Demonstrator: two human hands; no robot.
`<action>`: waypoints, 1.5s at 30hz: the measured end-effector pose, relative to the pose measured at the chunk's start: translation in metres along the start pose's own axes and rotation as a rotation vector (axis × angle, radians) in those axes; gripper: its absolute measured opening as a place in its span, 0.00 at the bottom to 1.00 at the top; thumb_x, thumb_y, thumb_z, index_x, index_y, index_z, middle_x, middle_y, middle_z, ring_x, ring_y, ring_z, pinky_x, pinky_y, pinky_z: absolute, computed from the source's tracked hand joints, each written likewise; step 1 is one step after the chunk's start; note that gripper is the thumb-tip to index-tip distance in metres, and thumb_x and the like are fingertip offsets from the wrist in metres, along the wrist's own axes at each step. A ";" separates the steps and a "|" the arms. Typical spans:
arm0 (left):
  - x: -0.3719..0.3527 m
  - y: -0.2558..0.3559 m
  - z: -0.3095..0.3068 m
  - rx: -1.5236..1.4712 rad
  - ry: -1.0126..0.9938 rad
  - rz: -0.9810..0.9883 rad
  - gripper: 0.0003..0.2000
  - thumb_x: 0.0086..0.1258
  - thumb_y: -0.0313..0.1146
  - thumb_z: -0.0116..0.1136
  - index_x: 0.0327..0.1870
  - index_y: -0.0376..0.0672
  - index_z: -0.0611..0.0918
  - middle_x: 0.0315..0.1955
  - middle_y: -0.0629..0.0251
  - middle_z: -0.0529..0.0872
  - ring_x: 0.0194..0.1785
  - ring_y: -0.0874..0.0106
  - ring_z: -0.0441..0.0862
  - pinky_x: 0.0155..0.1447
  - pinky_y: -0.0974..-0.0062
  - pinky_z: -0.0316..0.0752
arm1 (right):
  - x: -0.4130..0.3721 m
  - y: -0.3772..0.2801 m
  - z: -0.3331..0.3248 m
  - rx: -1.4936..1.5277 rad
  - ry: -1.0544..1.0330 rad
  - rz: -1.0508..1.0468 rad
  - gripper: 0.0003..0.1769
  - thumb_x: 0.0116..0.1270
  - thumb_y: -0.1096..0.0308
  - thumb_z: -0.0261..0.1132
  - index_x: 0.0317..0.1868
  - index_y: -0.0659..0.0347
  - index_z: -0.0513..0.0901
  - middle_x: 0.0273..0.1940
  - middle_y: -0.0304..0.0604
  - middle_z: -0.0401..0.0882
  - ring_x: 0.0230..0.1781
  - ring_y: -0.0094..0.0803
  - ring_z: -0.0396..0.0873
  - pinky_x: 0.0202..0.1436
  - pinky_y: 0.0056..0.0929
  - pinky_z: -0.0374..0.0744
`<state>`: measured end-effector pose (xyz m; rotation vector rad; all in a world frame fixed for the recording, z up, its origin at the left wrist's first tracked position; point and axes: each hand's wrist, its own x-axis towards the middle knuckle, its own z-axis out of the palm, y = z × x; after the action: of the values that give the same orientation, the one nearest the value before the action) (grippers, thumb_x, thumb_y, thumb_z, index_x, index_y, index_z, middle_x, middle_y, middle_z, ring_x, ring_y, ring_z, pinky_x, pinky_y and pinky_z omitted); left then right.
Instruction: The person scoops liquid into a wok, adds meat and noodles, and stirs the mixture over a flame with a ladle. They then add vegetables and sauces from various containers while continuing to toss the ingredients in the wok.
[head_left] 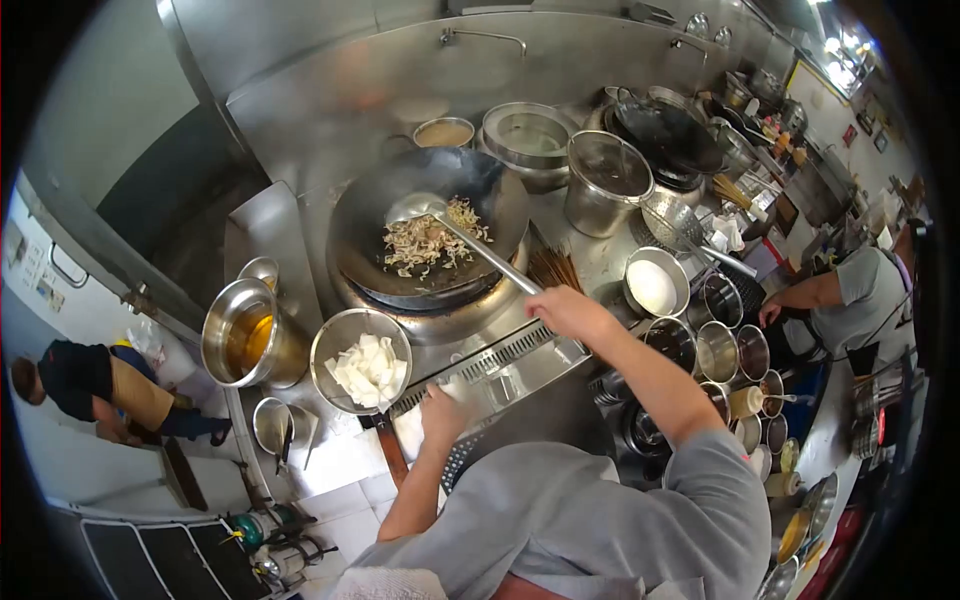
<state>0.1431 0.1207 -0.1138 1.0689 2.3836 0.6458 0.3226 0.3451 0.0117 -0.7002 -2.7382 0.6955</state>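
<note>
My right hand [565, 310] is wrapped round the handle end of a long metal ladle [480, 248]. The ladle's bowl rests in a large dark wok [360, 235], at the upper left edge of a heap of shredded brownish food [430, 243]. Closer to me, my left hand [443, 412] is closed at the stove's front edge, beside a pale cloth [408, 432]; what it grips is hard to make out. Just left of that hand, a round strainer [318, 360] holds white chunks [368, 370].
A pot of amber liquid [225, 340] stands at the left. Behind the wok are metal pots [528, 140] and a second wok [665, 130]. Several containers [717, 350] line the right. One person [85, 385] bends at far left; another [860, 295] stands at right.
</note>
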 end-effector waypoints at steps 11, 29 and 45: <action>0.015 -0.009 0.009 0.195 -0.137 0.071 0.43 0.47 0.54 0.70 0.51 0.21 0.65 0.42 0.33 0.80 0.48 0.43 0.80 0.55 0.60 0.75 | -0.094 -0.029 0.045 0.711 0.393 0.063 0.38 0.68 0.72 0.57 0.75 0.53 0.49 0.62 0.54 0.72 0.64 0.39 0.70 0.64 0.33 0.69; -0.114 0.233 0.050 -0.165 -0.352 0.876 0.27 0.63 0.31 0.60 0.62 0.30 0.69 0.58 0.44 0.74 0.61 0.53 0.72 0.65 0.63 0.66 | -0.507 -0.140 -0.066 1.813 1.215 0.644 0.29 0.69 0.71 0.55 0.69 0.59 0.59 0.24 0.34 0.61 0.09 0.11 0.55 0.05 0.11 0.55; -0.199 0.194 0.085 -0.002 -0.648 0.844 0.24 0.63 0.28 0.59 0.61 0.33 0.70 0.55 0.42 0.74 0.60 0.48 0.72 0.64 0.61 0.67 | -0.553 0.049 -0.121 1.008 0.677 1.165 0.11 0.65 0.66 0.62 0.40 0.63 0.71 0.24 0.34 0.68 0.14 0.20 0.67 0.13 0.22 0.68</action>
<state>0.4202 0.1010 -0.0284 1.9367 1.3342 0.4435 0.8570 0.1526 0.0347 -1.7198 -0.9333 1.4655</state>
